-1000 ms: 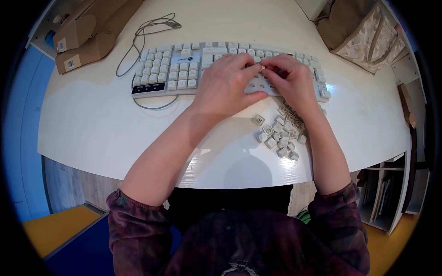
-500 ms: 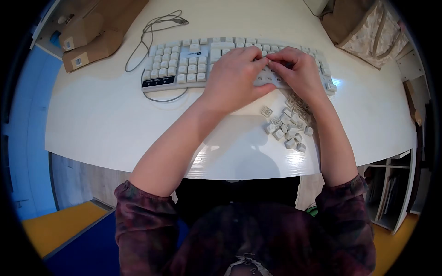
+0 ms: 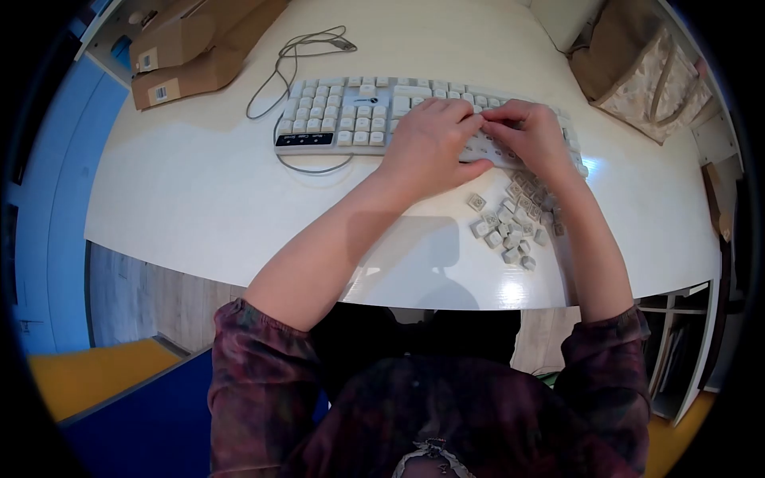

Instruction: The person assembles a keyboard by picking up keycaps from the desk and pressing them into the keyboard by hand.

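At the far left part of the white table [image 3: 183, 191] there is brown cardboard packaging [image 3: 195, 52], and it carries white labels [image 3: 162, 93]. At the far right there is a bag [image 3: 647, 84], brown with a pale patterned panel. Below, on the right, stands an open shelf unit [image 3: 696, 350] with thin flat items [image 3: 672, 350] inside. On the left one sees a blue panel [image 3: 70, 199], a wood-look floor [image 3: 135, 287] and a yellow surface [image 3: 103, 370] beside a dark blue one.
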The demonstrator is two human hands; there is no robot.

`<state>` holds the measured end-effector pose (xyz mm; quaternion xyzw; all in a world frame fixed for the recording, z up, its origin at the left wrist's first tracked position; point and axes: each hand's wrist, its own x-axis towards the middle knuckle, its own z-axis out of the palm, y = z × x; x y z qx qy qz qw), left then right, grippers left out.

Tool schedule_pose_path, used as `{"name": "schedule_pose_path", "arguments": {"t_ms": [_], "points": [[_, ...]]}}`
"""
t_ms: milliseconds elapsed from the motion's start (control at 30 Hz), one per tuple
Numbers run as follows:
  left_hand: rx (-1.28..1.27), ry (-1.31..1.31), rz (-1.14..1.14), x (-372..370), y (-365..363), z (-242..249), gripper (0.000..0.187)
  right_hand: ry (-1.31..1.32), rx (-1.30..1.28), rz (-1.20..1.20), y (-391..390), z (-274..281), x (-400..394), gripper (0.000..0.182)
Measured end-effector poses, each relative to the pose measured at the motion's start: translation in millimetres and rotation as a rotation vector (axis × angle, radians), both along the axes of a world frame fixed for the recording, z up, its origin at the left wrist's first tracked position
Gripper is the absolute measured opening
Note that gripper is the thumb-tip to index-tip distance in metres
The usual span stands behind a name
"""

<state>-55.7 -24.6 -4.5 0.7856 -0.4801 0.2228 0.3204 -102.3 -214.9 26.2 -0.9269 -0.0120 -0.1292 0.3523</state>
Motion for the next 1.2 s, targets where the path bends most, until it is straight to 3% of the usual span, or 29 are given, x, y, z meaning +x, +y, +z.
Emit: {"name": "schedule_pose_path", "arguments": {"t_ms": [267, 667, 1200], "points": [[0.031, 0.031, 0.018, 0, 0, 1, 0.046, 0.027, 0.089, -0.032, -4, -6, 0, 0.018], [0.125, 0.104, 0.061, -5, -5, 12, 0.046, 0.031, -0.039, -0.024, -6, -2, 0, 0.019], [0.052, 0.044, 0.026, 1, -3, 1, 0.05, 0.02, 0.209, -0.012, -11, -13, -3, 0.021]]}}
